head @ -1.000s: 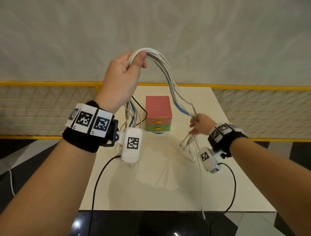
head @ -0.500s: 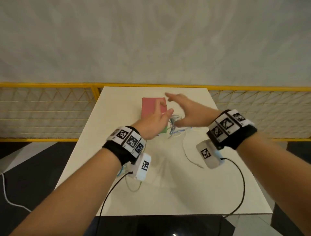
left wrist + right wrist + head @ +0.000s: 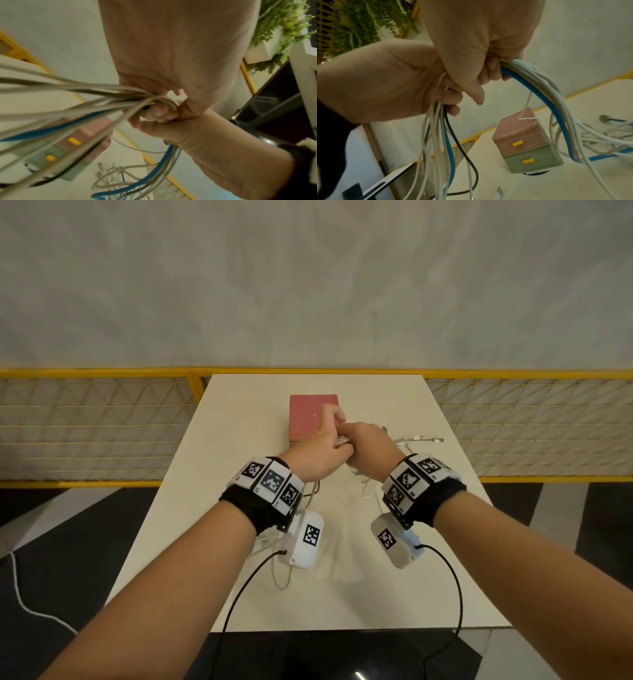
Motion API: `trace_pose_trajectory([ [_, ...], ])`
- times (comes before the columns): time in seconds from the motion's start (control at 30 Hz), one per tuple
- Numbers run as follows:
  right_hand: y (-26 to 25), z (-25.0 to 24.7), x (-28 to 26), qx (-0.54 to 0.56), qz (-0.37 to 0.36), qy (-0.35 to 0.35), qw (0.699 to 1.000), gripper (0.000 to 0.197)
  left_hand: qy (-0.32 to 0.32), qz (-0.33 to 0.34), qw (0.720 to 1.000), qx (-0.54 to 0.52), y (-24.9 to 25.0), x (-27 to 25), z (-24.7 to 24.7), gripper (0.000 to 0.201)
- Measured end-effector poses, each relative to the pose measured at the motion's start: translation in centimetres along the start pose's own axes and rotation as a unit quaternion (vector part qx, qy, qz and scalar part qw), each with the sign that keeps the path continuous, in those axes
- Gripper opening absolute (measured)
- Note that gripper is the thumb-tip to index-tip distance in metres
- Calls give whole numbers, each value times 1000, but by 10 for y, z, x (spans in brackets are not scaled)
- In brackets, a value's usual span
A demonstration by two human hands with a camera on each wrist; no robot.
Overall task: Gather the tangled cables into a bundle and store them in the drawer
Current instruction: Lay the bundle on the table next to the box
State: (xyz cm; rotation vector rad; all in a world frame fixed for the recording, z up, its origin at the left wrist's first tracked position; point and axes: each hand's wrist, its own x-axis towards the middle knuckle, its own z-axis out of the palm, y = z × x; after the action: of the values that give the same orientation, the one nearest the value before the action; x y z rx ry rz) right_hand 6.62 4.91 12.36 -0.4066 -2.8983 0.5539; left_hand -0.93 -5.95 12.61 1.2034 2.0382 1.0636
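Note:
White, blue and black cables (image 3: 544, 86) are gathered into one bundle held by both hands just above the white table (image 3: 239, 508). My left hand (image 3: 329, 436) grips one part of the bundle (image 3: 102, 102), strands hanging below it. My right hand (image 3: 359, 440) touches the left and curls around the arching part (image 3: 522, 70). Loose cable ends (image 3: 421, 438) trail on the table to the right. Behind the hands stands the small drawer box (image 3: 311, 416); its pink upper drawer (image 3: 518, 140) and green lower drawer (image 3: 532, 161) are both closed.
A yellow mesh railing (image 3: 102, 422) runs along the table's far edge and both sides. Black cords (image 3: 455, 587) hang from my wrist cameras over the table's near edge. A white cord (image 3: 30, 607) lies on the dark floor at left.
My left hand came down from holding the cables high. My right hand moved in from the right, and both hands now meet on the bundle in front of the drawer box.

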Motion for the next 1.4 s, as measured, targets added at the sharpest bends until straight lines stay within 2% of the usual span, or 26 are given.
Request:
trace_pose_trajectory([
  [0.1, 17, -11, 1, 118, 57, 64, 989, 32, 17, -2, 999, -42, -10, -10, -1, 32],
  [0.2, 37, -28, -1, 198, 107, 156, 962, 35, -21, 0, 1000, 18, -35, -21, 1, 14],
  [0.27, 49, -28, -5, 207, 123, 159, 957, 32, -21, -10, 999, 47, -45, -26, 4, 16],
  [0.33, 56, -23, -10, 170, 138, 118, 969, 25, 7, -15, 995, 100, -46, -25, 7, 30],
  [0.37, 57, -21, -12, 135, 154, 89, 975, 34, 22, -20, 992, 125, -46, -23, 7, 34],
  [0.43, 52, -21, -18, 3, 156, 54, 986, 73, 32, -33, 986, 162, -43, -18, 7, 38],
  [0.47, 46, -20, -20, -63, 112, 64, 990, 88, 30, -36, 983, 180, -39, -15, 8, 38],
  [0.5, 37, -19, -22, -109, 40, 82, 990, 95, 27, -32, 979, 200, -34, -11, 10, 38],
  [0.57, 19, -12, -21, -157, -102, 65, 980, 88, 11, -11, 971, 238, -19, -6, 14, 36],
  [0.6, 13, -6, -20, -153, -132, 31, 979, 75, 6, -4, 965, 261, -10, -5, 15, 33],
  [0.67, 7, -5, -18, -106, -103, -14, 989, 47, 9, 13, 960, 279, 2, -5, 15, 28],
  [0.73, 7, -7, -16, -78, -70, 7, 995, 31, 22, 33, 971, 237, 4, -6, 11, 26],
  [0.8, 9, -12, -16, -42, -50, 46, 997, 25, 31, 43, 987, 152, 0, -10, 5, 26],
  [0.87, 21, -20, -15, 25, 3, 89, 996, 20, 31, 38, 996, 78, -11, -16, -5, 30],
  [0.97, 47, -31, -18, 114, 95, 125, 981, 16, 15, 22, 997, 68, -31, -28, -17, 25],
  [1.03, 56, -27, -24, 125, 112, 114, 979, 12, 15, 15, 996, 91, -41, -31, -17, 23],
  [1.1, 57, -19, -29, 107, 122, 83, 983, 14, 37, 7, 992, 120, -43, -28, -12, 30],
  [1.17, 54, -15, -32, 63, 131, 47, 988, 32, 62, -6, 987, 145, -41, -25, -9, 32],
  [1.2, 49, -14, -33, 19, 118, 41, 992, 47, 66, -14, 985, 160, -37, -25, -8, 33],
  [1.27, 33, -11, -35, -61, 34, 49, 996, 69, 64, -11, 980, 189, -30, -23, -4, 32],
  [1.33, 14, -4, -33, -86, -75, 44, 993, 73, 38, -2, 970, 239, -16, -19, 3, 30],
  [1.4, 1, 4, -30, -64, -108, 20, 992, 62, 23, 8, 965, 261, 0, -16, 9, 28],
])
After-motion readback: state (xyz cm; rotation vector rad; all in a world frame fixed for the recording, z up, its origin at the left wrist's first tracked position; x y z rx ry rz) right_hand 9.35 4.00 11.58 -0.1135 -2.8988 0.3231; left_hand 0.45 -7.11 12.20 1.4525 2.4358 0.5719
